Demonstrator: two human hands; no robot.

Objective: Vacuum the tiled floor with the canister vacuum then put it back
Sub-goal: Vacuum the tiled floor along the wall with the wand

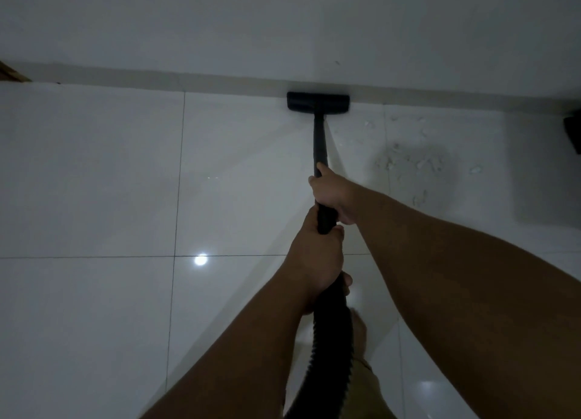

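A black vacuum wand (319,139) runs straight ahead from my hands to a flat black floor head (317,101) that rests on the white tiled floor (94,173) against the skirting. My right hand (334,195) grips the wand farther forward. My left hand (317,261) is closed around it just behind, where the ribbed black hose (331,349) begins. The hose drops down between my arms and leaves the frame at the bottom. The canister itself is out of view.
A pale wall (283,25) with a skirting strip (157,77) bounds the floor ahead. Scattered white debris (412,164) lies on the tile right of the wand. A dark object (573,132) sits at the right edge, a brown one (12,72) at the far left. My bare foot (360,330) shows beside the hose.
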